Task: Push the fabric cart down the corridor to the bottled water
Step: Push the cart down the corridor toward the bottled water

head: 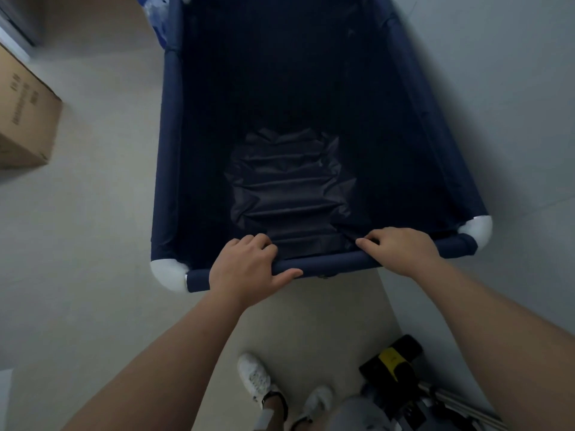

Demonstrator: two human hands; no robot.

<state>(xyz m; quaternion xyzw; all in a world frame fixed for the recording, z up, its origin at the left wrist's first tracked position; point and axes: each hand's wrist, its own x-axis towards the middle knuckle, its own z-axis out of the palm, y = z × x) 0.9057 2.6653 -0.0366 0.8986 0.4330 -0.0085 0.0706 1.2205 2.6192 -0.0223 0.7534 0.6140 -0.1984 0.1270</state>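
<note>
The fabric cart (174, 126) is a deep navy-blue bin on a padded frame with white corner joints, and it fills the middle of the head view. Its inside is dark, with wrinkled fabric at the bottom. My left hand (245, 269) is wrapped over the near rail, left of centre. My right hand (401, 250) grips the same rail further right. A patch of blue-and-white packaging (158, 20) shows past the cart's far left corner; I cannot tell whether it is bottled water.
A cardboard box (25, 119) stands on the pale floor at the left. A grey wall (513, 104) runs close along the cart's right side. A black-and-yellow device (395, 362) and metal bars lie at the lower right, beside my white shoes (255, 377).
</note>
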